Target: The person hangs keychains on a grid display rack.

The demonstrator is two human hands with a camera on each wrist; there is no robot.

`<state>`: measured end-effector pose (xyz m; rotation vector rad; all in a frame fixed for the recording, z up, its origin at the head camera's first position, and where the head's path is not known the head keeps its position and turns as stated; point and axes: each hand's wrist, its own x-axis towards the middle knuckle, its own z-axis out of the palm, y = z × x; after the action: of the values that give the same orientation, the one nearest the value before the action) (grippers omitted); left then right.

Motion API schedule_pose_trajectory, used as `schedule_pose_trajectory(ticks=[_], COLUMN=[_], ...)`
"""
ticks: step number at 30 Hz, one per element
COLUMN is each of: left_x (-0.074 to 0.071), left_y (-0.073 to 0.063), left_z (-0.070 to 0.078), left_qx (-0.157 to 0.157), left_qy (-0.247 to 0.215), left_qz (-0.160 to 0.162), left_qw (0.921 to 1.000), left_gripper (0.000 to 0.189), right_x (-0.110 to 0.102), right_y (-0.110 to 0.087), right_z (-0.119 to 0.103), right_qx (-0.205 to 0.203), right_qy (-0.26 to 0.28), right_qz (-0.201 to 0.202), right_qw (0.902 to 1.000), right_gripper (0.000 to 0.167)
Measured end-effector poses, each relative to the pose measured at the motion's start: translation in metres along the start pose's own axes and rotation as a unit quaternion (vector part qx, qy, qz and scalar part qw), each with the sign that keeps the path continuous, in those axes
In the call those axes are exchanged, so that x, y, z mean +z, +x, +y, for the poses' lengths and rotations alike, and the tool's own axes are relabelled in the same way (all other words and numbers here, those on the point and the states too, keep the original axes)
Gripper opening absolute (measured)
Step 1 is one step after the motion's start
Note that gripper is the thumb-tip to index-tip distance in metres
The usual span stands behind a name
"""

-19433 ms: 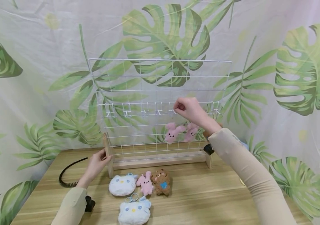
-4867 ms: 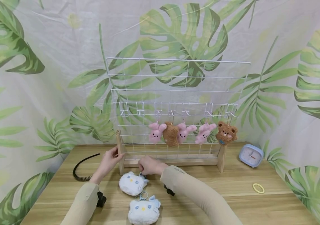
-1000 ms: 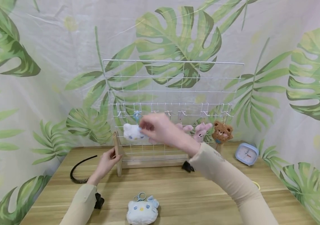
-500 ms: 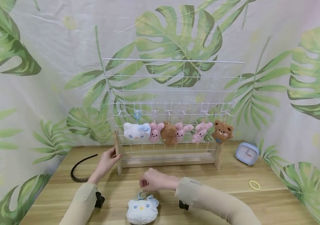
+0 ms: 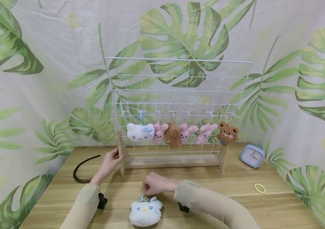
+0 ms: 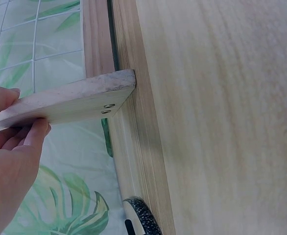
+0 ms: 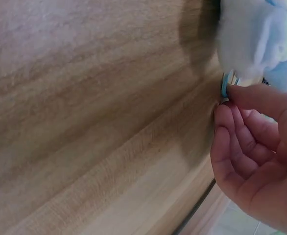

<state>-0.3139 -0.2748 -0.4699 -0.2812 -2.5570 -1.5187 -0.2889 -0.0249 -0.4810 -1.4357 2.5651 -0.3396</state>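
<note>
My left hand [image 5: 109, 165] grips the wooden end post [image 6: 70, 100] of a white wire grid rack [image 5: 176, 76], thumb on one face and fingers on the other. Low over the table, my right hand [image 5: 157, 183] pinches the blue ring [image 7: 225, 85] of a white plush cat keychain [image 5: 145, 212] that lies face up. From the rack's hooks hang another white cat plush [image 5: 140, 132], several pink bunny plushes [image 5: 159, 133], a brown plush [image 5: 172, 135] seen from behind, and a brown bear plush [image 5: 228, 133] at the right end. The leftmost hook [image 5: 123, 113] holds nothing.
A black headband [image 5: 77, 171] lies on the table left of the rack. To the right stand a blue alarm clock [image 5: 252, 156] and a yellow ring [image 5: 260, 188]. A leaf-print curtain [image 5: 185, 31] hangs behind the table.
My right hand has left the white cat plush hanging on the second hook, come down to the table and taken the other cat's ring. The left hand stays on the post.
</note>
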Motion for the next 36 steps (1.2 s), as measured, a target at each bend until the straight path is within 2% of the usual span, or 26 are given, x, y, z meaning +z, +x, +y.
schedule_pose_trajectory(ticks=[6,13,19,24,29,32,36], left_x=[0.000,0.000,0.000,0.000,0.001,0.000,0.000], left_y=[0.001,0.003,0.003,0.003,0.003,0.003,0.002], left_z=[0.000,-0.001,-0.002,-0.002,-0.001,-0.001,-0.002], left_qx=[0.003,0.006,0.000,-0.002,-0.002,-0.003,-0.003], left_qy=[0.006,-0.001,-0.004,-0.002,0.001,0.003,0.002], left_qz=[0.001,0.003,0.004,0.004,0.005,0.007,0.002], left_qw=[1.0000,1.0000,1.0000,1.0000,1.0000,1.0000,1.0000], left_gripper=[0.055,0.054,0.054,0.055,0.055,0.055,0.056], right_x=[-0.008,-0.009,-0.006,-0.004,-0.004,-0.006,-0.009], right_y=[0.004,0.014,0.017,0.018,0.019,0.020,0.018], right_z=[-0.003,-0.008,-0.011,-0.015,-0.020,-0.023,-0.024], right_qx=[-0.024,-0.070,-0.072,-0.045,0.004,0.036,0.054], right_qy=[0.020,-0.002,-0.006,-0.020,-0.025,-0.029,-0.045], right_qz=[-0.016,-0.058,-0.068,-0.063,-0.058,-0.064,-0.079], right_qw=[0.9994,0.9958,0.9950,0.9968,0.9980,0.9968,0.9944], right_gripper=[0.012,0.007,0.007,0.006,0.008,0.011,0.015])
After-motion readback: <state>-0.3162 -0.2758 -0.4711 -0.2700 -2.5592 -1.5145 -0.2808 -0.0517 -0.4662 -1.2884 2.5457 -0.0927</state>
